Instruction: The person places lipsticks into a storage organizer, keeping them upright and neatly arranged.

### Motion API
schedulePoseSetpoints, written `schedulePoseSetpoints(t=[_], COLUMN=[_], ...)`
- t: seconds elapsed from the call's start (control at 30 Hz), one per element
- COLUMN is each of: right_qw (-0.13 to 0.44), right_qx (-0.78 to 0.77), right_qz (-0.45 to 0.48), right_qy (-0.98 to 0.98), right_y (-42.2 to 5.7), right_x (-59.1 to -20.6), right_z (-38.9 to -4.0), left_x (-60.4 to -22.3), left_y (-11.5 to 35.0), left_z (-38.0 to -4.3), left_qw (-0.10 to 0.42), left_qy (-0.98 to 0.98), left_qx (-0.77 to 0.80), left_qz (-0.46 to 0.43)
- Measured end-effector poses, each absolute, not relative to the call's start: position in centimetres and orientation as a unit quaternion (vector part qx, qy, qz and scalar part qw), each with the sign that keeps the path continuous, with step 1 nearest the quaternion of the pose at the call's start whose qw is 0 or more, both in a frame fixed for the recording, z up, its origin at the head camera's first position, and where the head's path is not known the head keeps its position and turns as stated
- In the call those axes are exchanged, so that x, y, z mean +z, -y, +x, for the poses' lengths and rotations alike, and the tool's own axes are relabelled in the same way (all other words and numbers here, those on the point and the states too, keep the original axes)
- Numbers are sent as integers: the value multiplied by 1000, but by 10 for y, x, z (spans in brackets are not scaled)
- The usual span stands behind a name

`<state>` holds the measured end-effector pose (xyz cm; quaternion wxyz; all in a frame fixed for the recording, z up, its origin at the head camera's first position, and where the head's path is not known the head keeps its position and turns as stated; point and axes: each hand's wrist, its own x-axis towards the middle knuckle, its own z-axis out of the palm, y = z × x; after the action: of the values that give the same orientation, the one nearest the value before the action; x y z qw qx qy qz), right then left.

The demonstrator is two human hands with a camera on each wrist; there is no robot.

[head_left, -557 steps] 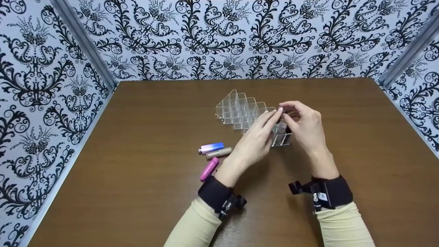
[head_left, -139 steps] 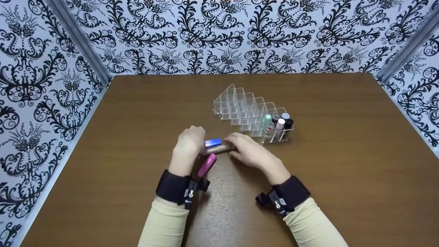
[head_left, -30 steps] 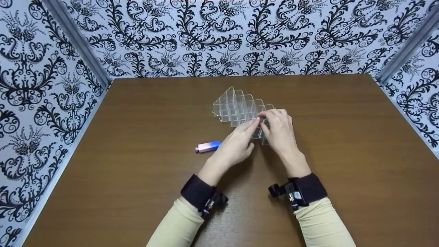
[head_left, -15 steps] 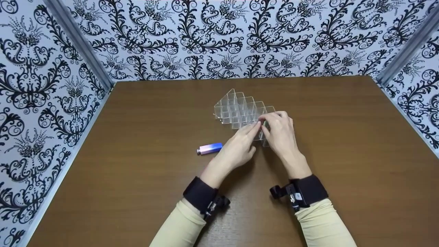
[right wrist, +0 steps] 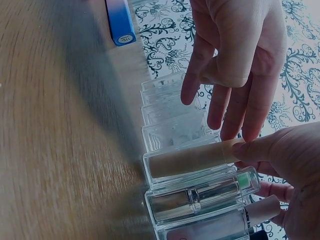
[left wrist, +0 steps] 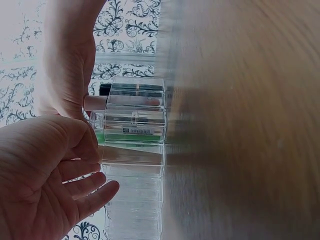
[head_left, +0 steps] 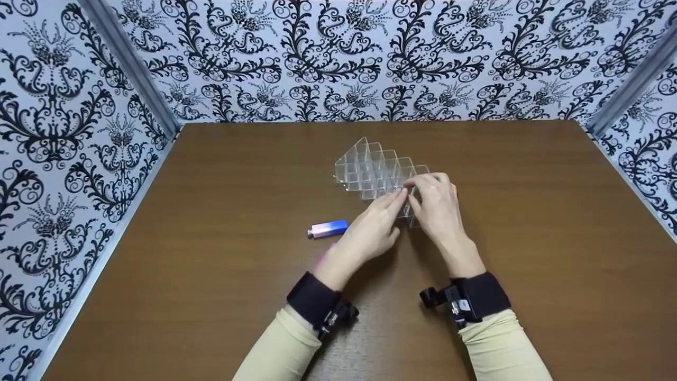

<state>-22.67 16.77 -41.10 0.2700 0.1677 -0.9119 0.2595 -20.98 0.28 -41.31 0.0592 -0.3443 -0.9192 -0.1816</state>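
Observation:
A clear lipstick organizer (head_left: 365, 168) with stepped rows stands mid-table. In one of its compartments a beige cosmetic tube (right wrist: 192, 159) stands upright, its top end between the thumb and fingers of my right hand (head_left: 436, 206). My left hand (head_left: 370, 227) reaches in from the left with straight fingers, their tips right at the tube's top. Beside it, a clear tube with a green end (right wrist: 220, 195) and a pale pink-capped tube (right wrist: 262, 210) fill neighbouring compartments. In the head view my hands hide most of these filled compartments.
On the table left of the organizer lies a blue-and-pink box-shaped tube (head_left: 328, 229). A pink tube (head_left: 322, 257) shows partly from behind my left wrist. Patterned walls (head_left: 338, 63) enclose the table's back and sides.
The beige tube, on the table 4.6 s ago, is now in the organizer, and both hands have moved there from the loose tubes. Over the last second the hands have barely moved.

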Motion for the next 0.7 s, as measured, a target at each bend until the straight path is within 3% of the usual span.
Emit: schedulePoseSetpoints(t=[0.33, 0.7], right_qw=[268, 280], right_qx=[257, 252], right_qz=[167, 178], right_qy=[913, 909], right_y=[-169, -169], right_x=[-412, -412], right_z=[-226, -226], left_x=[-414, -416], left_y=[-6, -2], left_z=[-209, -209], left_qw=[46, 71], left_qy=[924, 914], left_qx=[-177, -186], left_qz=[-336, -354])
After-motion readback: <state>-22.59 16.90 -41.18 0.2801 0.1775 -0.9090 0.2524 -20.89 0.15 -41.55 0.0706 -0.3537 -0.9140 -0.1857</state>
